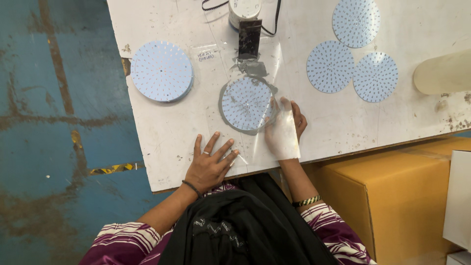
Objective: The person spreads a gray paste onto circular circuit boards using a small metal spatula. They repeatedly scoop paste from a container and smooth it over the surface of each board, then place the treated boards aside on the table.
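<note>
A round white board dotted with small components [246, 103] lies on a grey smeared patch under a clear plastic sheet [274, 73] at the table's middle. My right hand [286, 128] holds a flat white card against the sheet at the board's right edge. My left hand [210, 164] lies flat, fingers spread, near the table's front edge, pressing down the sheet's near corner.
A stack of the same round boards [161, 71] sits at the left of the white table [162, 132]. Three single boards [331, 66] lie at the back right beside a cream cylinder [441, 72]. A white jar [244, 10] and dark scraper [249, 39] stand behind. A cardboard box [392, 196] is at right.
</note>
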